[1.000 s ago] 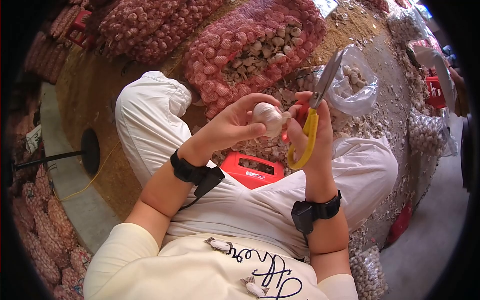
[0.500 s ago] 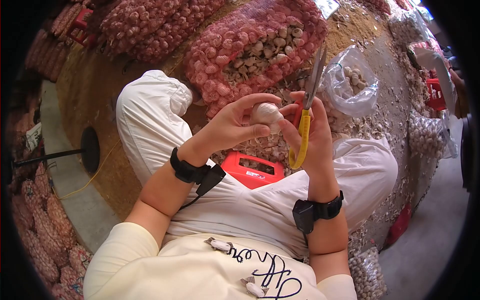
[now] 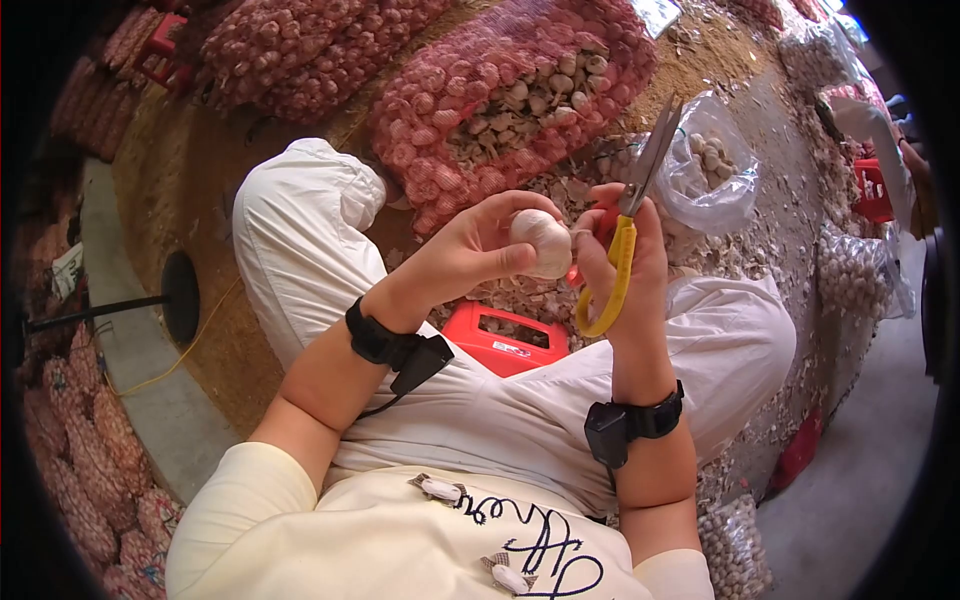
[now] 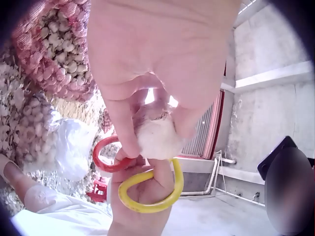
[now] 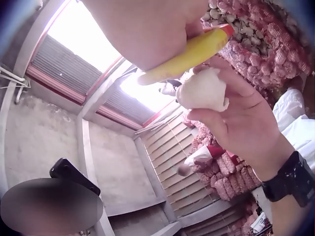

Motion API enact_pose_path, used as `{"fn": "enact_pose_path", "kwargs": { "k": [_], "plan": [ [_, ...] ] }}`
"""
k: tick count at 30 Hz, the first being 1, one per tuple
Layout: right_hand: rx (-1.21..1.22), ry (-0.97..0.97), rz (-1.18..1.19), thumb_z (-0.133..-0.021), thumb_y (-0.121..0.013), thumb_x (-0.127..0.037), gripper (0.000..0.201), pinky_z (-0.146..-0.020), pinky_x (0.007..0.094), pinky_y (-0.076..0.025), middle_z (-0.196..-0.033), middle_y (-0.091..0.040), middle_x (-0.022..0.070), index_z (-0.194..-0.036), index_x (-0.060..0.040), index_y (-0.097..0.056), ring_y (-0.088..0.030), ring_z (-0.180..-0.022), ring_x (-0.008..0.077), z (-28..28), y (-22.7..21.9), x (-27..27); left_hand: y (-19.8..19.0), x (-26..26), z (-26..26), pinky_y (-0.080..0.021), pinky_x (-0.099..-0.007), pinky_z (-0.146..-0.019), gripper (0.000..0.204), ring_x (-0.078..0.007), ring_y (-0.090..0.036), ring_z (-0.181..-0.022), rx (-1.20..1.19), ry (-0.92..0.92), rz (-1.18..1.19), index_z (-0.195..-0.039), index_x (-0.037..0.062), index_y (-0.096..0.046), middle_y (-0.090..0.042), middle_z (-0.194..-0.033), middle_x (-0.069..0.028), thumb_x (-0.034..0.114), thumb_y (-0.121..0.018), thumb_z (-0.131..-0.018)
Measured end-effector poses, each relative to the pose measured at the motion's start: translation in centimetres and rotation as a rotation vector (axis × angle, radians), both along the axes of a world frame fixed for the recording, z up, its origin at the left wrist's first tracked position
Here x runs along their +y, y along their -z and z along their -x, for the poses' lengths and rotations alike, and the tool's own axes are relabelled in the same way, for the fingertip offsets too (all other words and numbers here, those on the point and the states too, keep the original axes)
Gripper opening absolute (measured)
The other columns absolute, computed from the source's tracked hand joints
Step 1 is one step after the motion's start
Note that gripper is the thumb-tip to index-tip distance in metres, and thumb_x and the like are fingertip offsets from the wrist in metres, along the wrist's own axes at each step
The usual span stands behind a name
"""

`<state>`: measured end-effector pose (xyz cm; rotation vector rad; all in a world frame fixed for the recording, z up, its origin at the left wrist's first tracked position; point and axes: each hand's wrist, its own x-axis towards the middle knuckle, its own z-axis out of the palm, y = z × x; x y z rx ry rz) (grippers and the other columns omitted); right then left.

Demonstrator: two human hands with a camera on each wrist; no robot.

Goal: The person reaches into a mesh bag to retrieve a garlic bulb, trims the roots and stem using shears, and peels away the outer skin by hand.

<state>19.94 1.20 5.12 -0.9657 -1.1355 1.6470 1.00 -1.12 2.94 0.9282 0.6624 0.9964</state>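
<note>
Left hand (image 3: 470,250) pinching garlic bulb (image 3: 541,242); right hand (image 3: 625,275) gripping scissors (image 3: 622,255), blades seemingly closed, thumb touching bulb. Red mesh sack (image 3: 500,95) behind.

Bare concrete walls (image 5: 49,142), grey, with ledge running across. Corrugated roof (image 5: 74,69) above, bright daylight through gap. Red slatted shutter (image 4: 204,132) beside wall. Dirt floor (image 3: 190,170) strewn with papery skins; concrete strip (image 3: 150,400) along left edge. Red mesh sacks (image 3: 500,90) heaped at far side, more stacked at left. Clear plastic bags (image 3: 705,165) at right. Small red crate (image 3: 505,340) low in middle.
</note>
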Motion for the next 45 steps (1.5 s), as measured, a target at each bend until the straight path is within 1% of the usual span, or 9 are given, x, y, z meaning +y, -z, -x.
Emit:
{"fn": "enact_pose_path", "kwargs": {
  "k": [2, 9, 15, 17, 20, 30, 36, 42, 45],
  "plan": [
    [0.067, 0.075, 0.001, -0.087, -0.059, 0.001, 0.039, -0.061, 0.0187, -0.046, -0.086, -0.055, 0.0008, -0.123, -0.0051, -0.045, -0.053, -0.072, 0.0046, -0.2, 0.7, 0.4, -0.1, -0.1, -0.1, -0.049, -0.0351, -0.097, 0.056, -0.0192, -0.056, -0.116, -0.127, -0.029, 0.043, -0.132, 0.0053, -0.044, -0.055, -0.124, -0.0115, 0.036, -0.065, -0.09],
    [-0.086, 0.057, -0.012, -0.089, -0.068, -0.011, 0.046, -0.069, 0.0219, -0.048, -0.092, -0.06, 0.0037, -0.126, -0.004, -0.043, -0.058, -0.077, 0.0075, -0.1, 1.0, 0.3, -1.0, 0.3, -0.6, -0.05, -0.0388, -0.098, 0.061, -0.0235, -0.056, -0.118, -0.036, -0.221, 0.108, -0.136, 0.0042, -0.037, -0.053, -0.126, -0.0144, 0.044, -0.055, -0.094],
    [0.033, -0.005, -0.022, -0.088, -0.07, -0.011, 0.051, -0.074, 0.0227, -0.049, -0.101, -0.06, 0.0051, -0.128, -0.0048, -0.041, -0.059, -0.084, 0.009, 0.7, 1.3, -0.1, 0.0, 0.0, -0.4, -0.049, -0.0338, -0.095, 0.054, -0.0184, -0.055, -0.117, 0.181, -0.283, 0.024, -0.132, 0.0043, -0.038, -0.053, -0.124, -0.0114, 0.037, -0.059, -0.094],
    [0.013, -0.002, 0.034, -0.087, -0.069, -0.007, 0.05, -0.073, 0.0224, -0.049, -0.102, -0.058, 0.0051, -0.128, -0.0058, -0.041, -0.058, -0.085, 0.0091, 0.6, 1.3, -0.1, -0.1, 0.0, -0.7, -0.051, -0.027, -0.084, 0.051, -0.0142, -0.06, -0.105, 0.215, -0.269, -0.065, -0.126, 0.0014, -0.039, -0.055, -0.117, -0.0095, 0.028, -0.066, -0.092],
    [-0.043, -0.031, -0.019, -0.085, -0.065, -0.002, 0.049, -0.07, 0.0215, -0.049, -0.1, -0.057, 0.0049, -0.128, -0.0071, -0.042, -0.057, -0.084, 0.0088, 0.5, 1.2, -0.1, -0.7, -0.2, -0.7, -0.051, -0.026, -0.083, 0.05, -0.0137, -0.061, -0.101, 0.303, -0.256, -0.075, -0.125, 0.0012, -0.039, -0.056, -0.115, -0.0091, 0.025, -0.067, -0.091],
    [-0.096, 0.002, -0.061, -0.085, -0.057, 0.001, 0.042, -0.063, 0.0197, -0.047, -0.098, -0.056, 0.005, -0.124, -0.007, -0.044, -0.056, -0.078, 0.0071, 0.4, 1.7, -0.2, 0.1, -0.2, -0.6, -0.049, -0.0281, -0.088, 0.051, -0.0135, -0.059, -0.103, 0.299, -0.263, -0.111, -0.126, 0.0024, -0.04, -0.056, -0.115, -0.0089, 0.034, -0.062, -0.093],
    [-0.051, 0.059, -0.001, -0.086, -0.057, 0.003, 0.039, -0.06, 0.0201, -0.046, -0.092, -0.058, 0.0037, -0.122, -0.0062, -0.043, -0.056, -0.075, 0.0073, 0.5, 0.8, 0.1, -0.3, -0.1, -0.6, -0.049, -0.0271, -0.088, 0.056, -0.013, -0.06, -0.1, 0.196, -0.226, 0.066, -0.128, 0.0028, -0.039, -0.056, -0.112, -0.0064, 0.041, -0.06, -0.093],
    [0.068, 0.089, -0.052, -0.086, -0.06, 0.004, 0.044, -0.061, 0.0193, -0.046, -0.09, -0.057, 0.0022, -0.125, -0.0072, -0.042, -0.056, -0.076, 0.0063, 0.8, 1.3, 0.0, 0.8, -0.3, -1.3, -0.049, -0.0262, -0.086, 0.055, -0.0121, -0.059, -0.101, 0.305, -0.359, -0.095, -0.129, 0.0034, -0.039, -0.056, -0.11, -0.006, 0.035, -0.064, -0.092],
    [-0.008, 0.081, -0.086, -0.086, -0.059, 0.006, 0.045, -0.063, 0.019, -0.045, -0.088, -0.055, 0.001, -0.125, -0.0072, -0.042, -0.054, -0.076, 0.0057, 0.8, 1.4, -0.2, 0.0, -0.3, -1.5, -0.052, -0.0253, -0.077, 0.051, -0.0121, -0.059, -0.101, 0.248, -0.365, -0.08, -0.126, 0.0007, -0.039, -0.056, -0.112, -0.0091, 0.024, -0.067, -0.091]
  ]
}}
